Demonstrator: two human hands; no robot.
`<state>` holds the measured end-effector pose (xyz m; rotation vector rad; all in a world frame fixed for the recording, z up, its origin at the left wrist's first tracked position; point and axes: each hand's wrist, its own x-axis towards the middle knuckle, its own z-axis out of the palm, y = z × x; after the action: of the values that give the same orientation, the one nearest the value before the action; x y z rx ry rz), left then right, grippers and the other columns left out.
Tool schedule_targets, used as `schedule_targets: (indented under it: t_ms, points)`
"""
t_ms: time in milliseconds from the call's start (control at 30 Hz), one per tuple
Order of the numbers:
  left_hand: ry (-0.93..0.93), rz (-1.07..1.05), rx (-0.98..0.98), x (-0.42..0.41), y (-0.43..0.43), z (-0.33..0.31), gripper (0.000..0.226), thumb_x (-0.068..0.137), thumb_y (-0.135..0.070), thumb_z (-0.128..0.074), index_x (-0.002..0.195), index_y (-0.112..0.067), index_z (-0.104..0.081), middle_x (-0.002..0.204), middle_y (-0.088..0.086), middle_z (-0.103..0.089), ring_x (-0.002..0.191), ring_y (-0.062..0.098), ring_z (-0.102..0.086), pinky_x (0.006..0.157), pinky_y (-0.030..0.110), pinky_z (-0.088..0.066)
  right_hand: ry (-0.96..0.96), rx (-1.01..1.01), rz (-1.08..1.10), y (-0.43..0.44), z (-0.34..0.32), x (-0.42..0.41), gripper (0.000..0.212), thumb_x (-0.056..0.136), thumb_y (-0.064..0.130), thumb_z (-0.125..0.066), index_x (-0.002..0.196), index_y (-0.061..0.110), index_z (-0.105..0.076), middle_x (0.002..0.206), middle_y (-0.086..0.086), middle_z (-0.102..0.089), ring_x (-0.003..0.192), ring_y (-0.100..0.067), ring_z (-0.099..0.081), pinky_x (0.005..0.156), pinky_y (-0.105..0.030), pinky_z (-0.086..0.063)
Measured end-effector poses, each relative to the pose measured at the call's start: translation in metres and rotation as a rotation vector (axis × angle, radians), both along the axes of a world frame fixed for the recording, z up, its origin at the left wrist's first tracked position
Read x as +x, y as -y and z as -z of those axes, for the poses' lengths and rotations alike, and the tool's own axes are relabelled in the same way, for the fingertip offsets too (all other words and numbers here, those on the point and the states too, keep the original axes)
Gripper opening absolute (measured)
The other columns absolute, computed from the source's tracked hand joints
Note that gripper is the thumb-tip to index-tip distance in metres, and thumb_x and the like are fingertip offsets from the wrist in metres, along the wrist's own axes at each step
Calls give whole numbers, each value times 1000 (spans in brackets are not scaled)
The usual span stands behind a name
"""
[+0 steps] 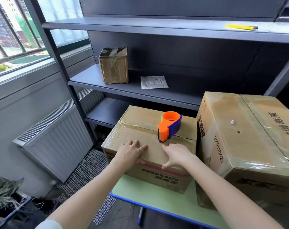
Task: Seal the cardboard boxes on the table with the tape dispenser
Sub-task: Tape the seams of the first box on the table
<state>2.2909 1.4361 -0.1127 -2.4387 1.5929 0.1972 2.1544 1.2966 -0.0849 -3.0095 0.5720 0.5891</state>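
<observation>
Two open grips: left hand and right hand rest on the smaller box

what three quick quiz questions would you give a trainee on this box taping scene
1. True or false: the tape dispenser stands on the shelf.
2. Where does the left hand rest? A: on the radiator. B: flat on top of the smaller box. C: on the larger box.
3. How many cardboard boxes stand on the green table?

Key: 1 false, it sits on the smaller box. 2 B. 3 two.
</observation>
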Motion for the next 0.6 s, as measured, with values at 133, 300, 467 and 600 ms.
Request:
schedule_targets:
  t_ms: [133,300,467,600]
  points:
    - [41,22,-45,-13,-1,1,73,88,-65,-40,149,-34,-13,152,9,-24,133,27,-31,93,38,-43,-3,0,-30,16,2,-8,79,73,54,-69,134,12,-40,117,-7,-57,105,-26,-54,81,-35,-46]
    - [-25,-60,-147,-18,7,-4,66,84,-74,-32,140,-39,-36,137,0,-44,119,23,-43,84,35,-49,60,61,-1,34,-4,-14,70,74,67,-59,122,15,-55,112,-2,-62,101,-22,-57,79,-35,-49]
    - [-373,-227,-384,-15,39,-18,48,96,-38,-45,141,-22,-39,140,-1,-47,121,18,-49,94,31,-44,372,119,240,47,-11,-18,42,95,51,-38,108,17,-60,102,-2,-66,91,-20,-61,72,-33,-49]
    - [-608,-288,-556,-21,72,-17,42,92,-26,-55,133,-15,-49,126,2,-59,113,16,-55,93,30,-47,372,64,286,56,-6,-36,36,97,36,-38,119,15,-57,111,-3,-64,98,-22,-60,79,-34,-50]
